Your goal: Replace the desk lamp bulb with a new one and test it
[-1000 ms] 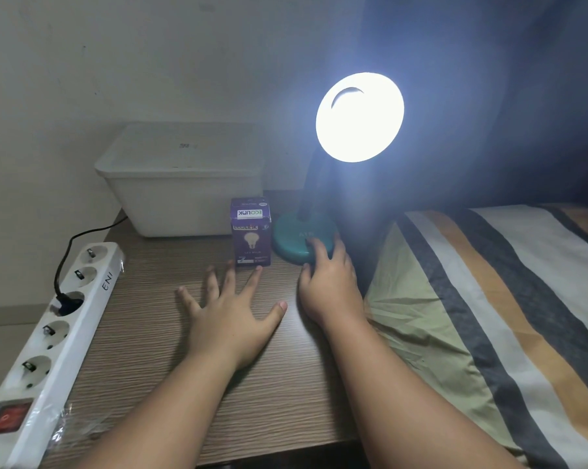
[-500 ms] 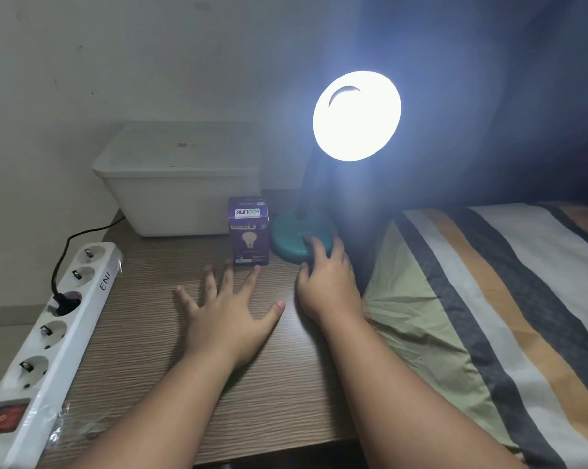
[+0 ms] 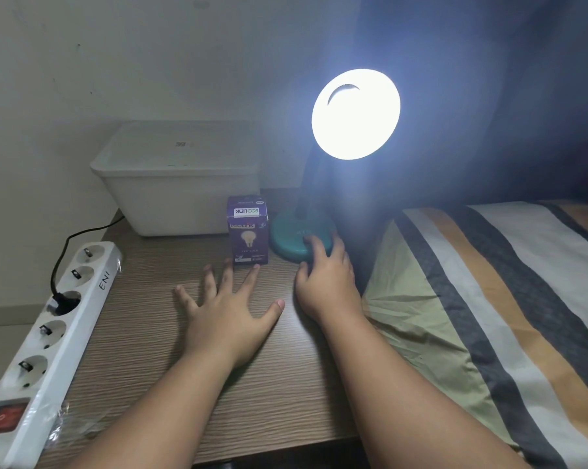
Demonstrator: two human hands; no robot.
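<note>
The desk lamp (image 3: pixel 355 114) is shining brightly, its round shade facing the camera so that the bulb inside is lost in the glare. Its teal base (image 3: pixel 292 236) is sitting at the back right of the wooden worktop (image 3: pixel 157 350), just beside the striped bed cover (image 3: pixel 489 299). The right hand (image 3: pixel 326 282) is resting on the front of that base, its fingers (image 3: pixel 314 245) curling loosely over the rim and top, touching it rather than clamping round it. The left hand (image 3: pixel 225 316) is lying palm-down on the worktop, its fingers spreading wide and holding nothing; the middle and index fingertips are reaching to the foot of the purple bulb box (image 3: pixel 248 230), though whether they are touching it is hard to tell. That box is standing upright just left of the lamp base and in front of a white lidded tub (image 3: pixel 177 184). Along the left edge a white power strip (image 3: pixel 42 346) is lying, with a black plug (image 3: pixel 64 301) sitting in its third socket and a red switch (image 3: pixel 4 418) at its near end.
</note>
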